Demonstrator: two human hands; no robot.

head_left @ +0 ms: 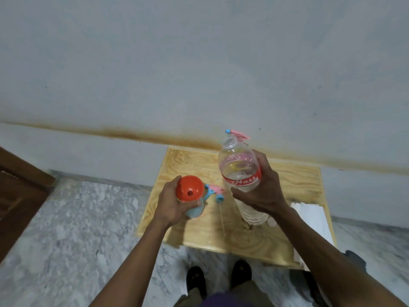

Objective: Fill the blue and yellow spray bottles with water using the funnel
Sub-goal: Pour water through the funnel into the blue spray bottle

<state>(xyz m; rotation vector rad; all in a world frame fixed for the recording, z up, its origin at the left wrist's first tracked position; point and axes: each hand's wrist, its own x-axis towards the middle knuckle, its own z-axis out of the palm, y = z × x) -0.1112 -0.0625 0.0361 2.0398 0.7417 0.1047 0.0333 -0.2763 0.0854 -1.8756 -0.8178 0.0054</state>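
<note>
Head view, left hand point(171, 201) fingers curled around funnel point(190, 189) on blue bottle point(194, 211), right hand point(261, 191) gripping water bottle point(240, 168)

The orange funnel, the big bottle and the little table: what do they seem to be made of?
The orange funnel looks like smooth, opaque moulded plastic with a slight sheen. The big bottle seems thin clear plastic: you see through it, and its lower body is ribbed. The table looks like pale plywood, with swirling grain showing and no visible paint.
</note>
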